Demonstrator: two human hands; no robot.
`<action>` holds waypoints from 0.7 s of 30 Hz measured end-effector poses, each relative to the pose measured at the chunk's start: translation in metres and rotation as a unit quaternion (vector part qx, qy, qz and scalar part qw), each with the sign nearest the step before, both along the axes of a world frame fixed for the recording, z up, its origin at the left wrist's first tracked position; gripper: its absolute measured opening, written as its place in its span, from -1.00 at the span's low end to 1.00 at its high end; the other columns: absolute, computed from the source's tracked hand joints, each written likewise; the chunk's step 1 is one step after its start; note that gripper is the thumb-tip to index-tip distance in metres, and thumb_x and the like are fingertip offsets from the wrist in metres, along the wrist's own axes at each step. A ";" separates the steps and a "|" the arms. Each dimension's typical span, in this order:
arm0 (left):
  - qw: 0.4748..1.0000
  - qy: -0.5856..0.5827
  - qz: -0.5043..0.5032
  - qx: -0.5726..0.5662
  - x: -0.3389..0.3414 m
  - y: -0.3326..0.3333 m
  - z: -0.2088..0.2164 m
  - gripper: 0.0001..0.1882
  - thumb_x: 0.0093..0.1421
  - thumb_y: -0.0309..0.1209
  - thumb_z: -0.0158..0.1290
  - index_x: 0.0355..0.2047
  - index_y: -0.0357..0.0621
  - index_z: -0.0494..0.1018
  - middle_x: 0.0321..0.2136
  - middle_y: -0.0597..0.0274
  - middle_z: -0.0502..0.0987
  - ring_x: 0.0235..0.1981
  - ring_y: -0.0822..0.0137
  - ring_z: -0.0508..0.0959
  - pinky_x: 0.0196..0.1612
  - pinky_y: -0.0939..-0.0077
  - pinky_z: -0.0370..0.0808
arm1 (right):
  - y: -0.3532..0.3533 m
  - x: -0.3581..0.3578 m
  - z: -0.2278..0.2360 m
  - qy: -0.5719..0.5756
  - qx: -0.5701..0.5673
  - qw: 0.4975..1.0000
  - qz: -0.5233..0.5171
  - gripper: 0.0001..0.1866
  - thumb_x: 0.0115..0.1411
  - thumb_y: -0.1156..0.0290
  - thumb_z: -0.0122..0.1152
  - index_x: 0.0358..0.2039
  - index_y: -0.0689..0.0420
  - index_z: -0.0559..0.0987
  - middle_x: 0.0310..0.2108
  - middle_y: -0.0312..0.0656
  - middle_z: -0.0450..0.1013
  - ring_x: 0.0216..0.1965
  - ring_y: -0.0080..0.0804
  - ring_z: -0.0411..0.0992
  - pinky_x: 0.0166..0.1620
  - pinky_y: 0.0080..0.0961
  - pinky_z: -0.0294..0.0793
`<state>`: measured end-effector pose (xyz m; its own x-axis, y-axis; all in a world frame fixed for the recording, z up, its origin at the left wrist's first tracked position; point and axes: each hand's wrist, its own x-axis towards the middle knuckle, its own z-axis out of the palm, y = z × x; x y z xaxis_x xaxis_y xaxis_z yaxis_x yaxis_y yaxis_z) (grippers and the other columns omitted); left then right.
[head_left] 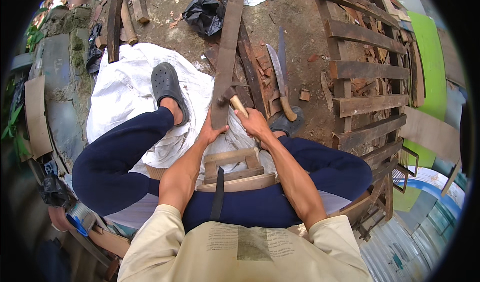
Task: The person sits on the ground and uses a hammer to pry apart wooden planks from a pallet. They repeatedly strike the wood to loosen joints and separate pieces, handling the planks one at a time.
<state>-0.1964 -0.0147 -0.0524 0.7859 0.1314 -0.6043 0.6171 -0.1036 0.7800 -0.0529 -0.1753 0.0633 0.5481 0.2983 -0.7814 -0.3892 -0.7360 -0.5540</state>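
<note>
A long weathered wooden plank (231, 37) runs away from me, its near end between my knees. My left hand (212, 131) is closed round that near end, thumb on the right side. My right hand (256, 125) grips a hammer (239, 105) by its pale wooden handle. The dark hammer head lies over the plank, a little beyond my left hand; whether it touches the wood I cannot tell. Below both hands, a small wooden frame (231, 158) sits close to my lap.
A white sack (120, 92) spreads under my left foot. By my right foot lie a machete (274, 62) and a second long blade (282, 47). A slatted pallet (370, 69) stands at right. Black plastic (204, 14) and loose boards (117, 19) lie farther off.
</note>
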 end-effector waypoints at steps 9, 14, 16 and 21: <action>1.000 0.021 0.000 0.009 -0.008 -0.001 -0.005 0.23 -0.04 -0.15 0.41 0.45 -0.14 -0.19 0.32 -0.07 0.21 0.36 0.07 0.21 0.39 0.26 0.16 | -0.011 0.007 -0.009 0.010 -0.013 0.982 0.186 -0.45 0.32 -0.05 0.07 -0.24 0.31 0.53 -0.72 -0.07 0.42 -0.75 -0.26 0.45 -0.61 -0.24 0.46; 0.998 -0.028 -0.008 0.062 -0.014 0.000 -0.027 0.33 -0.11 -0.12 0.45 0.46 -0.05 -0.26 0.30 -0.12 0.26 0.30 -0.03 0.31 0.34 0.24 0.26 | 0.017 0.000 0.007 -0.061 -0.003 0.992 -0.108 -0.43 0.33 -0.09 0.05 -0.27 0.29 0.54 -0.74 -0.17 0.37 -0.78 -0.37 0.41 -0.67 -0.39 0.37; 0.997 -0.014 -0.018 0.072 -0.010 -0.005 -0.028 0.33 -0.11 -0.12 0.45 0.46 -0.05 -0.25 0.30 -0.12 0.26 0.30 -0.04 0.31 0.34 0.23 0.26 | 0.005 0.004 -0.011 -0.106 -0.011 0.994 -0.029 -0.41 0.32 -0.10 0.07 -0.25 0.32 0.54 -0.67 -0.08 0.44 -0.71 -0.30 0.46 -0.58 -0.29 0.44; 1.000 -0.010 -0.005 0.016 -0.010 -0.001 -0.018 0.29 -0.08 -0.17 0.44 0.46 -0.12 -0.23 0.33 -0.08 0.20 0.34 0.02 0.24 0.38 0.24 0.18 | 0.008 0.015 -0.005 -0.118 -0.027 0.982 0.144 -0.39 0.30 -0.10 0.09 -0.24 0.35 0.54 -0.59 0.05 0.49 -0.62 -0.15 0.51 -0.47 -0.19 0.47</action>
<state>-0.2068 -0.0153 -0.0706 0.7993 0.1423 -0.5838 0.6000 -0.1344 0.7887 -0.0382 -0.1676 0.0582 0.6144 0.4287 -0.6624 -0.0270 -0.8276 -0.5606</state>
